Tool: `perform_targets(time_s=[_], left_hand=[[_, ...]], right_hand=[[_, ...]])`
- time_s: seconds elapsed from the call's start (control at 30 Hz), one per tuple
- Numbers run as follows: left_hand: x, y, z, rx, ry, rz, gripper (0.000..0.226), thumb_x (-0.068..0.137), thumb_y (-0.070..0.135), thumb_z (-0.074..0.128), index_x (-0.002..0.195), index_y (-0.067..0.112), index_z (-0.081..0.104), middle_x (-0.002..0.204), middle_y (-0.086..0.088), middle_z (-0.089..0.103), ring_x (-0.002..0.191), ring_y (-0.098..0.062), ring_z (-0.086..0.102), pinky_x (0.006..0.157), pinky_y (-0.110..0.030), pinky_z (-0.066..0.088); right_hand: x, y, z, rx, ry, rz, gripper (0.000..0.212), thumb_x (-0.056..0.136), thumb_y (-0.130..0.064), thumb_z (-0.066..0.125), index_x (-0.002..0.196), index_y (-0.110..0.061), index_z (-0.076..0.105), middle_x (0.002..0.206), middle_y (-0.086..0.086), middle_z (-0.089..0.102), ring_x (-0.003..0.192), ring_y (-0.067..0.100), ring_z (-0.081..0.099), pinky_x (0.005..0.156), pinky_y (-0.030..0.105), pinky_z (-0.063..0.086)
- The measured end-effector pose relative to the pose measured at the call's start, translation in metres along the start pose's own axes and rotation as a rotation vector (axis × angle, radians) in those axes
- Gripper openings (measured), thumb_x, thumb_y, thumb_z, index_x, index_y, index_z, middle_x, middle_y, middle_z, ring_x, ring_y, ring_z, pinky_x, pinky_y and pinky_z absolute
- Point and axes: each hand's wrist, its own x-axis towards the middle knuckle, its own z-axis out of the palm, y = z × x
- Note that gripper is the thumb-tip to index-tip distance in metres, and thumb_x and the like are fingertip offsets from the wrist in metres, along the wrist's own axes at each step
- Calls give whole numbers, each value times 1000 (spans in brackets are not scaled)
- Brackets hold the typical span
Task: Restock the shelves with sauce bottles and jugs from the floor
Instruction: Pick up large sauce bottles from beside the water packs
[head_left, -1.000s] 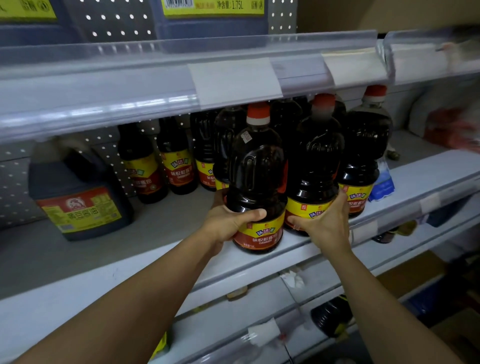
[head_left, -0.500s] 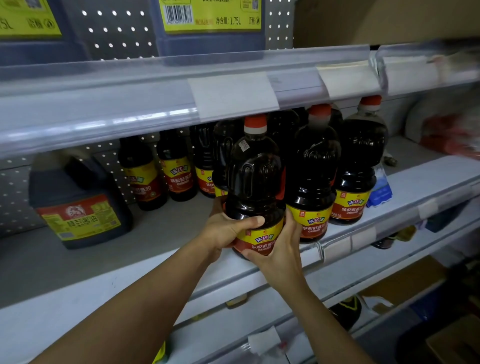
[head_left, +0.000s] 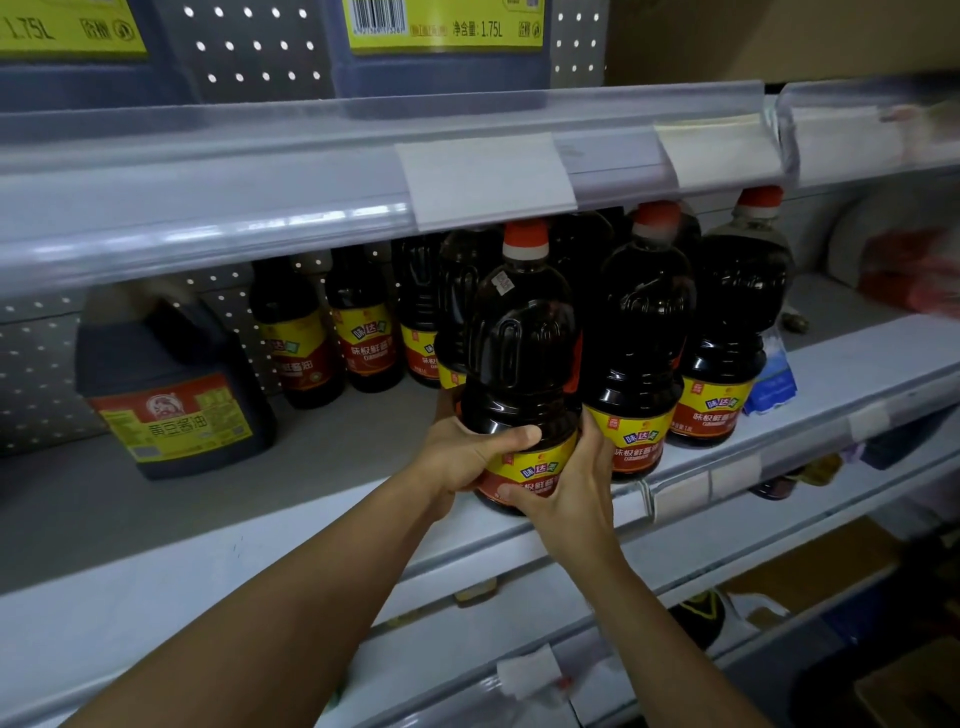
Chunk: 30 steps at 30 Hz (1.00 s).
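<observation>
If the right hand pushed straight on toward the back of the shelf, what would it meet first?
The right hand already grips the front bottle; going on, it would probably brush the neighbouring bottle at its right, though depth is unclear.

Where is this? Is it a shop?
Probably yes, a grocery shop aisle. Many matching soy sauce bottles stand in rows on a metal shelf, blank price tags sit in the shelf's front strip, and a big soy sauce jug waits nearby.

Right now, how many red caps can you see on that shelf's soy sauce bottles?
3: on the held soy sauce bottle, cap; its right neighbour's; the rightmost bottle's. Caps behind are hidden by the shelf edge.
</observation>
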Motion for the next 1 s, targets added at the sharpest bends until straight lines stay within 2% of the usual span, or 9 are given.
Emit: perform_targets(time_s=[0.13, 0.27, 0.33, 0.43, 0.53, 0.6, 0.7, 0.87, 1.0], left_hand=[[-3, -1, 2, 12, -28, 21, 26, 76, 22, 76, 93, 31, 59, 88, 8, 65, 74, 0, 59, 47, -8, 47], [-10, -3, 0, -23, -24, 69, 37, 80, 17, 72, 90, 40, 44, 89, 18, 55, 77, 6, 50, 64, -15, 42], [-14, -5, -5, -46, 17, 63, 42, 81, 23, 71, 108, 38, 44, 103, 14, 57, 87, -1, 52, 77, -22, 42], [-19, -13, -17, -47, 108, 31, 75, 78, 35, 72, 140, 26, 30, 134, -3, 50, 112, -15, 47, 81, -31, 40], [-31, -20, -36, -80, 244, 17, 64, 80, 30, 73, 134, 22, 39, 129, -6, 54, 110, -18, 51, 81, -29, 41], [-41, -25, -52, -108, 342, 11, 54, 81, 23, 73, 128, 21, 45, 121, -5, 59, 109, -18, 54, 85, -31, 40], [-61, -32, -78, -107, 447, 8, 47, 82, 20, 72, 122, 22, 49, 116, -4, 61, 106, -18, 57, 84, -31, 40], [-107, -41, -126, -128, 598, 23, 45, 83, 15, 70, 122, 20, 49, 112, -2, 61, 102, -16, 59, 83, -29, 40], [-146, -50, -171, -135, 733, 20, 42, 82, 16, 70, 119, 23, 51, 111, -3, 63, 102, -17, 60, 82, -29, 42]], right_hand=[[-2, -3, -5, -5, -29, -5, 117, 60, -25, 86, 148, -24, 9, 146, 4, 23, 137, 22, 26, 107, 47, 37], [-5, -7, -16, -9, -73, -24, 108, 66, -22, 82, 149, -24, 12, 145, 4, 25, 137, 18, 24, 110, 40, 33], [-10, -11, -21, -19, -42, -39, 98, 69, -19, 81, 147, -20, 20, 142, 4, 28, 134, 17, 28, 105, 30, 32], [-22, -23, -23, -36, 57, -105, 79, 73, -16, 77, 139, -13, 34, 137, 5, 32, 128, 17, 35, 97, 22, 33], [-36, -37, -16, -17, 104, -184, 68, 74, -15, 76, 132, -10, 41, 133, 5, 33, 120, 14, 39, 91, 12, 37], [-43, -48, -9, -1, 121, -242, 62, 75, -17, 74, 129, -11, 44, 131, 3, 35, 120, 17, 41, 93, 21, 44], [-51, -68, 8, 5, 22, -335, 59, 76, -20, 70, 129, -10, 45, 130, 4, 39, 120, 11, 39, 99, 17, 38], [-64, -100, 55, -31, -238, -374, 67, 79, -19, 73, 136, -11, 39, 135, 4, 36, 127, 19, 38, 101, 24, 31], [-80, -127, 95, -24, -433, -396, 69, 80, -21, 72, 138, -15, 36, 138, 2, 32, 130, 17, 36, 101, 19, 28]])
